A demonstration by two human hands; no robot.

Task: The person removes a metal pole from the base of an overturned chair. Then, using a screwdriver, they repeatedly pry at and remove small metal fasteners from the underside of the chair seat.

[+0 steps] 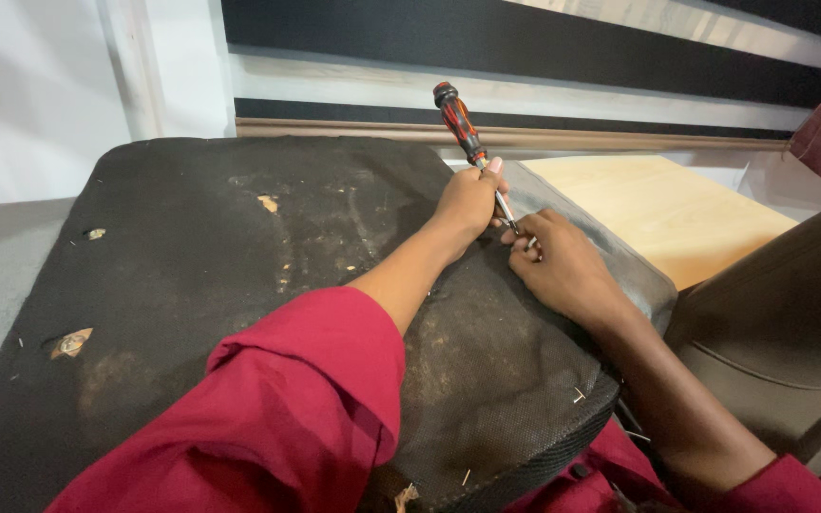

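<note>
Red sleeves (pixel 277 408) framed the upturned cushion (pixel 192 285), its black cloth (pixel 486 380) pinned along the edge, with loose staples (pixel 579 394) standing up at 5 o'clock. At 1 o'clock the left hand (pixel 467 201) gripped the screwdriver (pixel 472 147), tip down at the edge, while the right hand (pixel 563 266) pressed the cloth just beside it, fingers curled. By my judgement the prying was only partly done.

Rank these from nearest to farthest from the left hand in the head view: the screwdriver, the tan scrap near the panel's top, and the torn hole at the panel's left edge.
1. screwdriver: gripped in the left hand, handle pointing up and away.
2. tan scrap: to the hand's left, on the upper part of the black panel.
3. torn hole: far left, near the panel's edge.
</note>
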